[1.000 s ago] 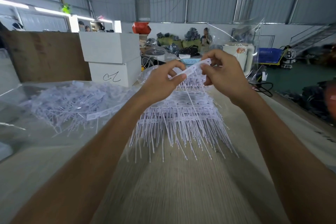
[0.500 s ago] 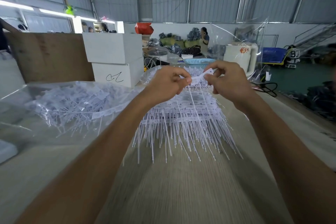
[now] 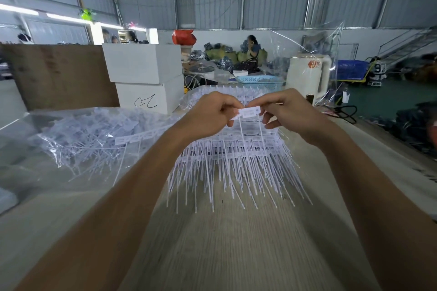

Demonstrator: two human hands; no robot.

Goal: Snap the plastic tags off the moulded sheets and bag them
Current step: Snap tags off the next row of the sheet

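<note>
Left of the stacked white moulded tag sheets [image 3: 236, 149], a clear plastic bag of loose tags [image 3: 89, 134] waits. Above the stack, my left hand [image 3: 210, 116] and right hand [image 3: 290, 113] pinch a short white tag strip [image 3: 248, 111], lowered since a second ago, apparently parting.

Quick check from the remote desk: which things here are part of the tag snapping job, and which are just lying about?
Job:
- left hand and right hand, pinching a tag strip
- stack of moulded sheets
- clear bag of loose tags

Lying about:
- white boxes
- blue basket
- brown board
- white appliance
</note>
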